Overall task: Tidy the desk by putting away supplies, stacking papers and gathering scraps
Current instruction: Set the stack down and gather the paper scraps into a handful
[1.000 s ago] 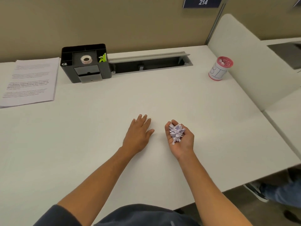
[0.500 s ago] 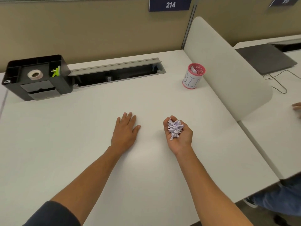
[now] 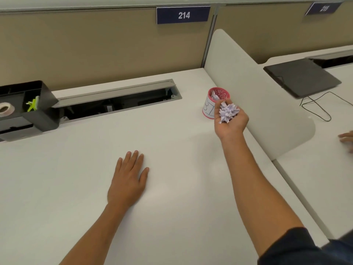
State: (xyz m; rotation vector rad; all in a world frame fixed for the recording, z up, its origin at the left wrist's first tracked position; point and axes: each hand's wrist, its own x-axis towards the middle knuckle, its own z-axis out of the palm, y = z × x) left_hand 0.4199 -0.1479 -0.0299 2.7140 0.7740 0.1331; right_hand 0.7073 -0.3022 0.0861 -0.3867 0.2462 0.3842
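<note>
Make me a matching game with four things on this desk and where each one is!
Things:
1. paper scraps
2. tape roll
3. left hand
4. pink cup

Places:
A. flat on the desk
B. inside the black organizer
C. standing by the white divider
D. held in the right hand

Pairs: 1-D, 2-B, 3-A, 4-C

An open-plan office: a long white laminate desk point(image 3: 80, 184) backed by a tan fabric partition point(image 3: 95, 48) bearing navy numbered plates "214" point(image 3: 183, 15), a rounded white divider panel point(image 3: 248, 88) between seats, a grey cable trough point(image 3: 116, 98), and a black plastic desk organiser point(image 3: 38, 109).
</note>
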